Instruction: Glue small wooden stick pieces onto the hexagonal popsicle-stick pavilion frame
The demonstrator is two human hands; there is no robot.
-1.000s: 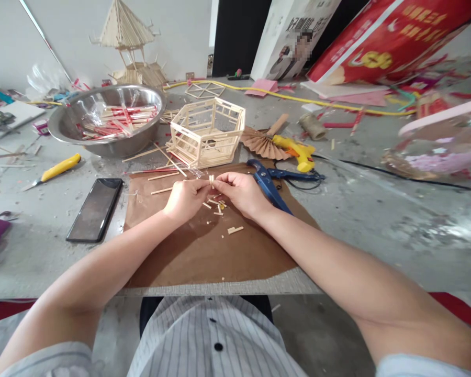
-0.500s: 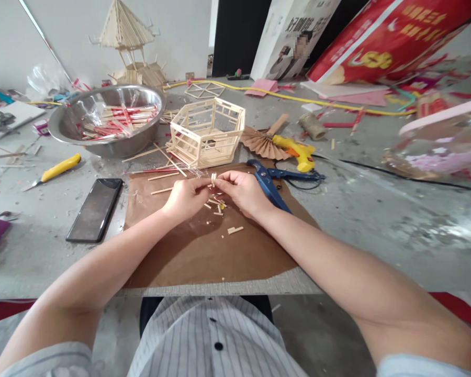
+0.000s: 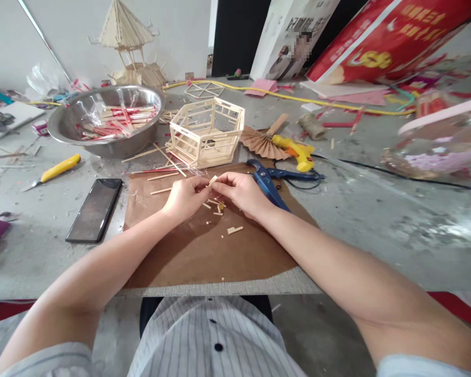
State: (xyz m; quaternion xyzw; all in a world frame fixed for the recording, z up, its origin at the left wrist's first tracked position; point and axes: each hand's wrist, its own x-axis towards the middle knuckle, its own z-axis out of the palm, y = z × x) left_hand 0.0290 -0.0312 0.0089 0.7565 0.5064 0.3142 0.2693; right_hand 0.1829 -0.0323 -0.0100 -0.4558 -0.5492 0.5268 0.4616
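My left hand (image 3: 185,198) and my right hand (image 3: 241,192) meet over a brown paper sheet (image 3: 204,246), fingertips pinched together on a short wooden stick piece (image 3: 212,180). Small cut stick bits (image 3: 234,229) lie on the paper under and beside the hands. Just beyond the hands stands a hexagonal frame built of wooden sticks (image 3: 204,132). Blue-handled cutters (image 3: 270,184) lie right next to my right hand.
A steel bowl (image 3: 105,124) with red-and-wood sticks sits at the back left. A black phone (image 3: 94,209) and a yellow-handled knife (image 3: 55,170) lie left of the paper. A yellow glue gun (image 3: 296,152) and a folded paper fan (image 3: 262,144) lie behind the cutters. A stick pagoda (image 3: 127,44) stands at the back.
The small stick piece between my fingertips has tilted from upright to slanted. Both hands stay in nearly the same place.
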